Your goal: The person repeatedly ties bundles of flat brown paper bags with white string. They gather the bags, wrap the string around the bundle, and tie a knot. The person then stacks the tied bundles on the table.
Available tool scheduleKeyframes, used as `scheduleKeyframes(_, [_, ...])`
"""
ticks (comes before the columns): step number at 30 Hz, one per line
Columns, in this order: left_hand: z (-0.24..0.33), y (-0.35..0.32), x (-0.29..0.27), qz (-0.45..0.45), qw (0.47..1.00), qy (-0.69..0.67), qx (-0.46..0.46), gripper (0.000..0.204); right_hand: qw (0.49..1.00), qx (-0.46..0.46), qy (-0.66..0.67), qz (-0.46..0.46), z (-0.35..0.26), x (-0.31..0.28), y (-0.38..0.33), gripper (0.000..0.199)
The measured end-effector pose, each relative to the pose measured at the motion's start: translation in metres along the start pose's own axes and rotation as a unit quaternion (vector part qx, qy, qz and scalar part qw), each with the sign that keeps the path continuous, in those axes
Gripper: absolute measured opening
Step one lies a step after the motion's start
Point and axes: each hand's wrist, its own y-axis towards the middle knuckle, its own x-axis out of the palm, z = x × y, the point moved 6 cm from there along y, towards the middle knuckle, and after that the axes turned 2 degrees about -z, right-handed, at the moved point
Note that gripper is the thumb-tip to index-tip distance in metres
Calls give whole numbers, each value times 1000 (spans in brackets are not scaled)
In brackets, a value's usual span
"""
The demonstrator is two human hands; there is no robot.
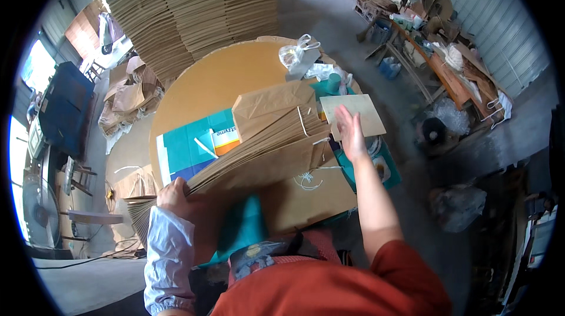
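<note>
A thick sheaf of flat brown paper bags (265,166) slants across the round tabletop in front of me. My left hand (172,196), below a pale sleeve cover, is closed around the lower left edge of the sheaf. My right hand (351,135) is open with its fingers stretched out, just past the sheaf's right end and over a pale square board (368,113). White string (302,120) shows at the sheaf's right end. Behind it lies another brown paper bag (268,104). A loose tangle of white string (307,182) lies on brown material nearer to me.
The round brown tabletop (206,72) carries teal printed cardboard (188,136), clear plastic bags (299,54) and a teal roll (333,82). Tall stacks of flat cardboard (194,10) stand behind. A fan (40,213) is at left; a cluttered wooden bench (438,75) is at right.
</note>
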Motion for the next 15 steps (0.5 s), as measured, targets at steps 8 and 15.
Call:
scheduleKeyframes(8, [31,13,-3,-49,998,0,-47,53,969,165,90,-158,79,36,18,76])
scheduleKeyframes(15, [35,27,6,-21,1000,6,6,59,946,216,108,-214,80,60,43,84])
